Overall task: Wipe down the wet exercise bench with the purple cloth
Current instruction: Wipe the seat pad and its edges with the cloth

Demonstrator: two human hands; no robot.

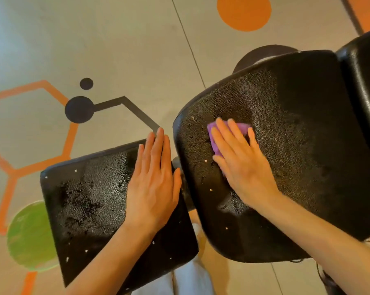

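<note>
Purple cloth (241, 127) pinned under flat, open right grip (241, 165) on back pad (307, 135), left grip (154, 184) flat, empty on seat pad (84, 199); risk: wet vinyl lets cloth slip out.

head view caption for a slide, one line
Right hand presses purple cloth on the larger wet bench pad; left hand rests flat on the smaller pad.

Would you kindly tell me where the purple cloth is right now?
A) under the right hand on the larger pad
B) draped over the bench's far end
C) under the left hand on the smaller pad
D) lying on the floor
A: the purple cloth peeks out beneath the flat right hand on the larger pad, while the left hand rests bare on the smaller pad.
</note>
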